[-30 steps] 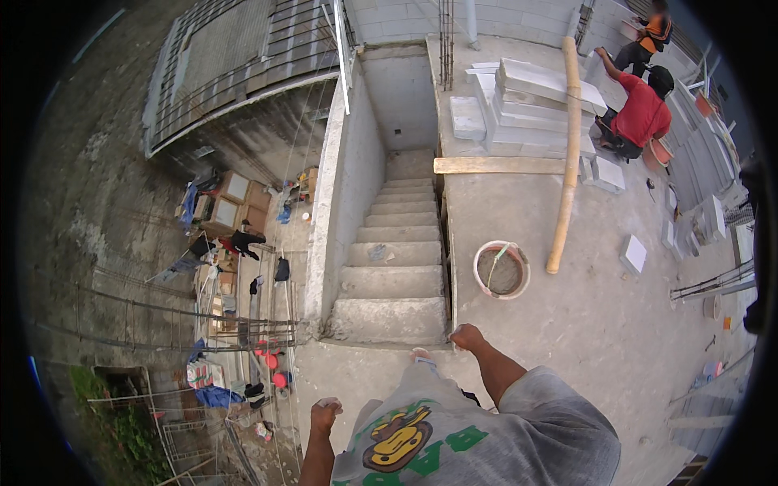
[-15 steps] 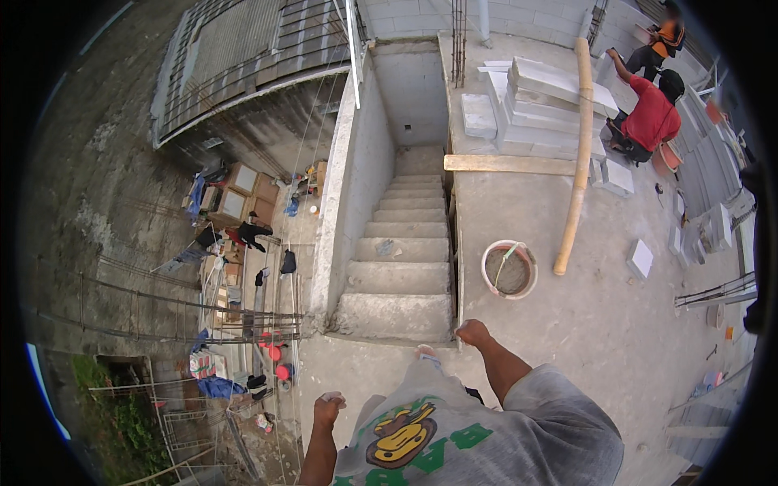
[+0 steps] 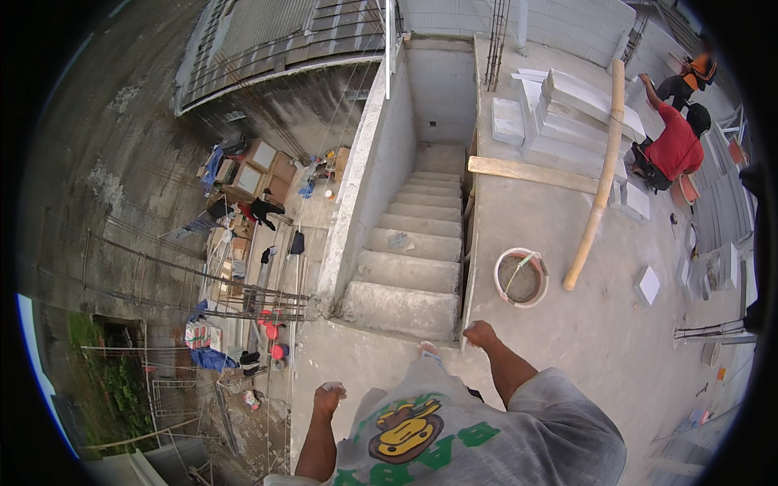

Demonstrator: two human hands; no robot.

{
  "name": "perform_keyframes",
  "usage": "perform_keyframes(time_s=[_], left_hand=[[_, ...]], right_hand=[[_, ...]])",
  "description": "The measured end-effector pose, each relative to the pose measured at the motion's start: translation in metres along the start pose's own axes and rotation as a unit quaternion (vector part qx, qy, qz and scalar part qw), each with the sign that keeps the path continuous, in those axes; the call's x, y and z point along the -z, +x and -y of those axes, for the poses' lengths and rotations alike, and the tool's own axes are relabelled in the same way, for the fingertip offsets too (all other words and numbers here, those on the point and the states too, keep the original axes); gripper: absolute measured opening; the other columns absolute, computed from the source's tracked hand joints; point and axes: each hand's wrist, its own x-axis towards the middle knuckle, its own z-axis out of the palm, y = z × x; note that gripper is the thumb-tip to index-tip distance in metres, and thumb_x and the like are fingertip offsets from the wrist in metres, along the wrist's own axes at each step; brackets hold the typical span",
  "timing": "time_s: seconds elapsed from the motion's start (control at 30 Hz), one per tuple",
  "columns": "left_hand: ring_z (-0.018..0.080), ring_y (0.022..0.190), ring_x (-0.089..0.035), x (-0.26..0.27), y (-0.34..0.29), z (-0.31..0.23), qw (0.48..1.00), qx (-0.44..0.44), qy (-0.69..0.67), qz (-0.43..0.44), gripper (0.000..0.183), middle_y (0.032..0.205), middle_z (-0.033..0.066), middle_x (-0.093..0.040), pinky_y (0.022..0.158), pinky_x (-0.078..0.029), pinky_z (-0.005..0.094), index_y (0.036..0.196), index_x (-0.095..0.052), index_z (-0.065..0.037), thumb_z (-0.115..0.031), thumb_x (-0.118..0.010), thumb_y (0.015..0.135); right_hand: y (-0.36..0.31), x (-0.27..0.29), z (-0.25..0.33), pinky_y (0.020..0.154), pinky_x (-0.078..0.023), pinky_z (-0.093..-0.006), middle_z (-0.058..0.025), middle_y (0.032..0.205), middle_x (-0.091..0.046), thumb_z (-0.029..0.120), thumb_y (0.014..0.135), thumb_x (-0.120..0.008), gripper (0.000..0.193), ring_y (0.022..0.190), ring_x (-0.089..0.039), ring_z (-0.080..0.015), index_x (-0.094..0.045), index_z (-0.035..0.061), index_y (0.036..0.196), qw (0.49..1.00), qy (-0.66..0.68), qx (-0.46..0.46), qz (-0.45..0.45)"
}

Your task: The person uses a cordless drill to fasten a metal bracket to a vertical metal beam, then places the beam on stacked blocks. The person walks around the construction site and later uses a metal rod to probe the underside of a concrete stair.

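My right hand [image 3: 480, 334] is closed in a loose fist, with nothing seen in it, out by the near right corner of the stairwell. At my left side, my left hand [image 3: 329, 398] is curled closed, with something pale at its fingertips too small to make out. Between the hands, one foot in a sandal [image 3: 429, 350] shows at the top of the concrete stairs [image 3: 401, 308]. A round bucket [image 3: 541, 296] of grey mortar [image 3: 519, 279] stands on the floor beyond my right hand, apart from it. A light cord or handle lies across the bucket.
A bamboo pole [image 3: 600, 190] and a wooden plank [image 3: 531, 174] lie near stacked white blocks [image 3: 567, 121]. A person in red [image 3: 679, 150] crouches at the right, another behind. Left of the stairwell wall [image 3: 356, 182] is a drop to a cluttered lower yard. Rebar [image 3: 497, 49] stands upright.
The view has shifted, so the stairs, blocks and people sit further right in it. Both of my hands stay closed, with the left one a little higher in the picture.
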Motion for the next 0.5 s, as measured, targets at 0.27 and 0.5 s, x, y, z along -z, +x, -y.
perform_keyframes(time_s=[0.27,0.5], left_hand=[[0.0208,0.077,-0.066,0.006,-0.005,0.039,0.996,0.001,-0.066,-0.054,0.024,0.085,0.0135,-0.067,0.069,-0.054,0.0289,0.097,-0.064,0.007,-0.008,-0.057,0.079],[0.0182,0.074,-0.066,0.004,-0.035,0.128,0.973,0.008,-0.169,-0.156,0.025,0.083,0.0106,-0.069,0.070,-0.051,0.0286,0.094,-0.067,0.002,-0.017,-0.059,0.078]], right_hand=[[0.015,-0.006,0.022,0.071,-0.054,-0.0368,-0.0165,0.067,-0.067,0.036,0.073,-0.062,0.039,0.068,-0.067,-0.0300,-0.065,-0.0034,0.071,1.000,0.027,0.004,0.004],[0.014,-0.001,0.092,0.048,-0.049,-0.0347,-0.0145,0.060,-0.063,0.026,0.076,-0.063,0.031,0.048,-0.061,-0.0230,-0.063,-0.0050,0.072,0.996,-0.031,0.061,0.052]])
